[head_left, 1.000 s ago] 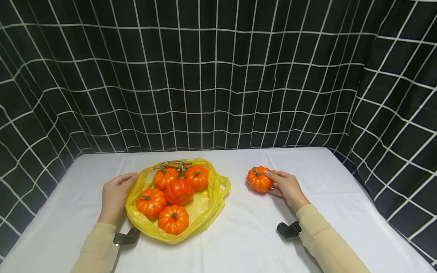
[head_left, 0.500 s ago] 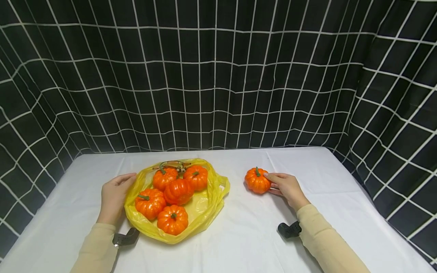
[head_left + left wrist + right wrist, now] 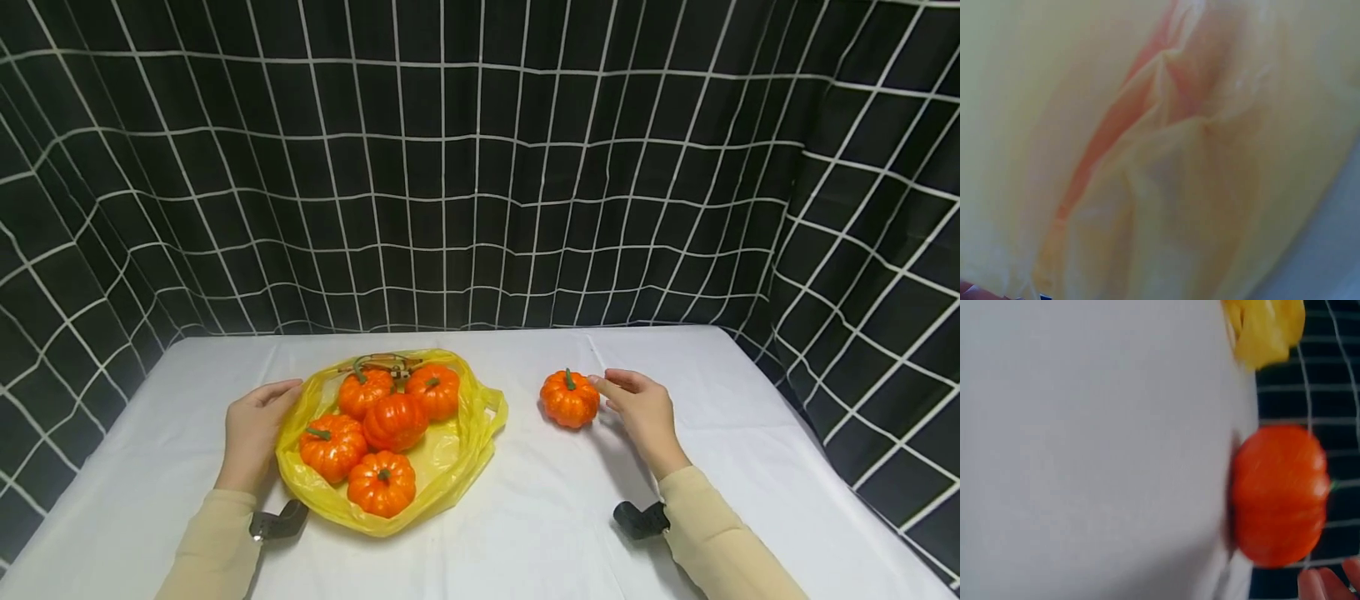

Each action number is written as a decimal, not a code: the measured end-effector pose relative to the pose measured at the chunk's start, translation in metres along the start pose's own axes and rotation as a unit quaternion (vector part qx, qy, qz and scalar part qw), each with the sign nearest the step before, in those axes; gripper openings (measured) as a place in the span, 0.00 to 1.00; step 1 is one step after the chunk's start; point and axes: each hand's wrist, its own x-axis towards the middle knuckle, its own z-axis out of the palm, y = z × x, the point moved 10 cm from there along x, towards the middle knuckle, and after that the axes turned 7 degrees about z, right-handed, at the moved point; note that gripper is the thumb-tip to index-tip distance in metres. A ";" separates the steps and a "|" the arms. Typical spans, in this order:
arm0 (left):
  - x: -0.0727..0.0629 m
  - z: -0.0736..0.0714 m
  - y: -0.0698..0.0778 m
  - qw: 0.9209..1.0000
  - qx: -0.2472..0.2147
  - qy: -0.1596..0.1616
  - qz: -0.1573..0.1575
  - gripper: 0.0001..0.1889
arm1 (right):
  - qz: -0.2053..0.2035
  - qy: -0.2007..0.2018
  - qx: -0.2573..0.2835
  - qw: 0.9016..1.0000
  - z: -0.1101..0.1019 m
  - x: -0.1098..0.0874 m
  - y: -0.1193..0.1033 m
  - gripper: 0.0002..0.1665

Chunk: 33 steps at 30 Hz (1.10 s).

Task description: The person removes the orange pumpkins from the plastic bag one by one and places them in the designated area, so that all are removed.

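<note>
Right hand (image 3: 641, 412) has released the pumpkin (image 3: 570, 402), left standing toward the desk (image 3: 517, 508)'s far edge; placement appears complete. Left hand (image 3: 251, 433) at bag (image 3: 474, 425); grip cannot be told.

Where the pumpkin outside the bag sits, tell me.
In the head view, the pumpkin sits right of centre, between the yellow bag and the right hand.

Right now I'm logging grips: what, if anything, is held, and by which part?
The left hand holds the bag by its left rim; the right hand grips nothing.
</note>
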 end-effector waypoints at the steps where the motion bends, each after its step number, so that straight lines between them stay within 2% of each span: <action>1: 0.000 0.000 0.000 1.000 0.002 -0.001 0.000 0.24 | -0.008 0.011 -0.008 1.000 -0.002 -0.005 -0.005 0.36; 4: 0.000 0.001 0.001 1.000 0.004 -0.003 -0.002 0.25 | -0.030 0.017 -0.003 0.999 -0.001 -0.021 -0.017 0.32; 10: 0.000 0.001 0.003 1.000 0.003 -0.004 0.000 0.25 | -0.064 -0.024 0.026 0.997 0.019 -0.046 -0.039 0.31; 18: -0.001 -0.001 0.003 1.000 -0.007 0.006 -0.002 0.23 | -0.064 -0.086 0.068 0.992 0.056 -0.063 -0.051 0.32; 26: -0.001 0.000 0.004 1.000 -0.007 0.006 -0.001 0.23 | -0.088 -0.101 0.000 0.991 0.085 -0.073 -0.071 0.32; 33: -0.002 -0.001 0.005 1.000 -0.008 0.008 0.003 0.22 | -0.094 -0.132 -0.003 0.987 0.108 -0.081 -0.087 0.30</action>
